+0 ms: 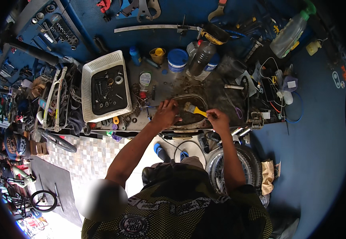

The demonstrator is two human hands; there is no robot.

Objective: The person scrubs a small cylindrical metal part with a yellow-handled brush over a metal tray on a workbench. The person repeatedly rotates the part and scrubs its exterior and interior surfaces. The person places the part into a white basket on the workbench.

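Observation:
My right hand (218, 120) pinches the yellow handle of a paintbrush (198, 111). Its bristles point left, over an oval basin (203, 100) with a pale rim and dark, dirty inside. At the basin's left side is my left hand (166, 114), its fingers bent and apart over the rim; I see nothing held in it. What lies in the basin under the brush is too dark to make out.
Left on the bench stands a white plastic basket (86, 85) with a dark tray of small metal parts. Behind the basin are a blue tub (177, 59), a dark bottle (203, 57) and a yellow cup (157, 55). Purple-handled scissors (238, 113) lie right, near tangled cables.

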